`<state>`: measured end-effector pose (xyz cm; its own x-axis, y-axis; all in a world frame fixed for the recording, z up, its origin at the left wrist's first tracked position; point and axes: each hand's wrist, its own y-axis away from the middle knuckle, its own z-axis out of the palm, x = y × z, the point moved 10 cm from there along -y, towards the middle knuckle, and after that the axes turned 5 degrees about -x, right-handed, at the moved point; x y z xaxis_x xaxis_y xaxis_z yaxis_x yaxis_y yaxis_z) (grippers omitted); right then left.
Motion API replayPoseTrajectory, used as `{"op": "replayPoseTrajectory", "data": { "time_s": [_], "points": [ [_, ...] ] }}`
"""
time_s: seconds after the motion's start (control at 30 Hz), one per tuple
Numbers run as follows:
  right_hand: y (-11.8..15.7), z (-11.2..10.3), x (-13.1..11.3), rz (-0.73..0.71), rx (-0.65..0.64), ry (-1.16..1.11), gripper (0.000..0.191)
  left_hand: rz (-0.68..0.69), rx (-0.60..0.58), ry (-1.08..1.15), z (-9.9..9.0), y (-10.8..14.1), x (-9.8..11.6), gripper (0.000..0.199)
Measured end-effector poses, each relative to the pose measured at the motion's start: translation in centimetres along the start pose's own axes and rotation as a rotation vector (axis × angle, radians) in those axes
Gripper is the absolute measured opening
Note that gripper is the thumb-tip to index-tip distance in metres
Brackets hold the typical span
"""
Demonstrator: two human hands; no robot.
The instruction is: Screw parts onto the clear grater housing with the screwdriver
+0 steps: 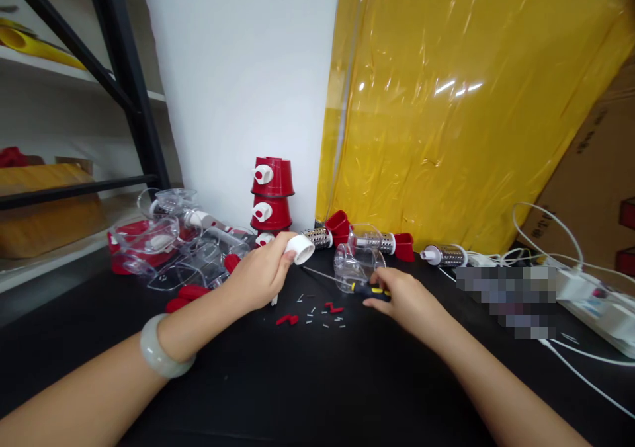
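My left hand [262, 272] is closed around a white round plastic part [301, 248], whose hollow end faces right. A thin pale piece sticks out below this hand, and its other end is hidden. In my right hand [399, 295] is a screwdriver [364, 289] with a black and yellow handle. Its long shaft points left, with the tip just below the white part and seemingly apart from it. Small screws [312, 313] lie scattered on the black table between the hands, beside two small red plastic pieces [288, 319].
Stacked red grater bases [272, 177] stand against the wall. Clear plastic housings [198, 255] are heaped at left. Perforated metal grater drums [449, 255] and a clear housing [353, 262] lie at the back. White cables and a power strip [600, 315] occupy the right side.
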<state>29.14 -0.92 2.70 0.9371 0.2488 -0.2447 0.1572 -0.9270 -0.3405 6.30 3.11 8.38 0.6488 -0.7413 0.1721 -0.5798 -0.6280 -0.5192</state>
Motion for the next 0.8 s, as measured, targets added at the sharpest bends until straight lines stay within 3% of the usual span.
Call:
{"op": "replayPoseTrajectory", "data": {
  "time_s": [0.1,0.2,0.27,0.33,0.43,0.57,0.63,0.8],
  "points": [
    [0.1,1.9,0.1,0.044,-0.164,0.093,0.024,0.004,-0.038,0.013,0.5,0.1,0.2,0.033],
    [0.1,2.4,-0.1,0.058,-0.207,0.109,0.023,-0.008,-0.093,0.025,1.0,0.1,0.2,0.034],
    [0.1,1.7,-0.7,0.038,-0.151,0.092,0.016,-0.005,-0.108,0.014,1.1,0.1,0.4,0.035],
    [0.1,0.1,-2.2,-0.041,-0.012,0.032,0.007,0.005,-0.101,-0.001,0.9,0.1,0.6,0.035],
    [0.8,-2.7,-6.5,-0.278,0.187,-0.102,0.011,0.012,-0.085,0.004,0.5,0.1,0.8,0.036],
    [0.5,-4.4,-12.1,-0.494,0.259,-0.145,0.019,0.02,-0.065,0.052,0.2,0.2,1.0,0.036],
    [-1.0,-4.4,-13.4,-0.486,0.244,-0.19,0.019,0.021,-0.035,0.073,-0.1,0.3,1.0,0.036],
    [-4.6,-3.4,-13.5,-0.368,0.216,-0.452,0.014,-0.022,0.044,0.08,-0.9,0.5,0.4,0.036]
  ]
}}
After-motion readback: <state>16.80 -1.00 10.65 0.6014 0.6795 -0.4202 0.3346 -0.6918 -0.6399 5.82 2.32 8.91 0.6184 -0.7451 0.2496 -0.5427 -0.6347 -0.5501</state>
